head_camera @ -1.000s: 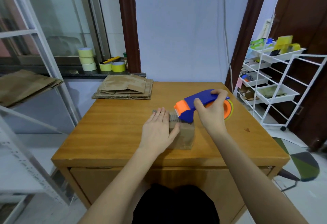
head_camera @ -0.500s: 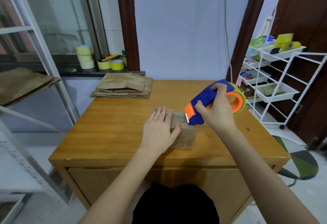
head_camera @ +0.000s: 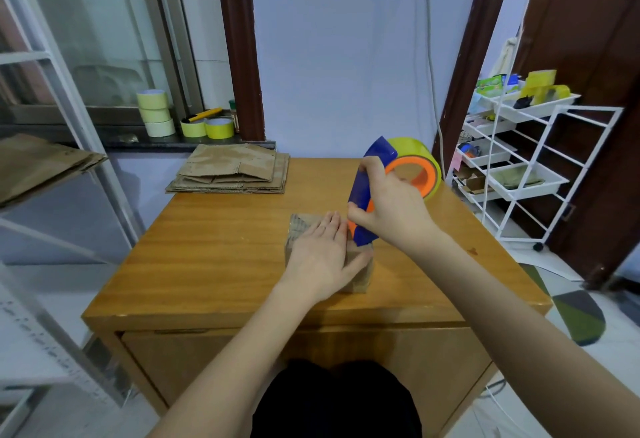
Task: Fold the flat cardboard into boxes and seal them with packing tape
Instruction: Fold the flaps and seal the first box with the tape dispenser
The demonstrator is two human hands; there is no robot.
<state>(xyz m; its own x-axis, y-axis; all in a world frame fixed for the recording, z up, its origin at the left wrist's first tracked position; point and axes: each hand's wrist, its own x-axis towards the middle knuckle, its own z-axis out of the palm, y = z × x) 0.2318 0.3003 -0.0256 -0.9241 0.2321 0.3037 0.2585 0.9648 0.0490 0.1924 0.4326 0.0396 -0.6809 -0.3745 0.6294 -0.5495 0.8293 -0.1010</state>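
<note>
Wooden desk fills mid-frame, pale blue wall behind, window w/ dark sill at 10 o'clock, white wire rack at 3 o'clock.

Left hand: grip open, fingers straight and together, palm flat on top of small cardboard box, thumb spread toward the right edge. Box sits on desk near centre, a bit toward the near edge; most of its top is hidden under the hand, far-left corner shows corrugated edge.

Right hand: grip closed round the blue handle of the tape dispenser, fingers wrapped, thumb side toward the box. Dispenser tilted steeply, orange nose end down at the box top just beside left fingertips; whether it touches the cardboard – can't tell, hand blocks it. Yellow-green tape roll on orange hub rides at the upper end, approx 1 o'clock from the hand.

Stack of flat cardboard lies at far-left corner of desk, 11 o'clock from the box, well apart. Sill behind holds three stacked pale tape rolls, two yellow rolls beside them, and a yellow utility knife. More flat cardboard on metal shelf at 9 o'clock.

Writing/brands: none legible; packets on the rack's top tray too small to read.
</note>
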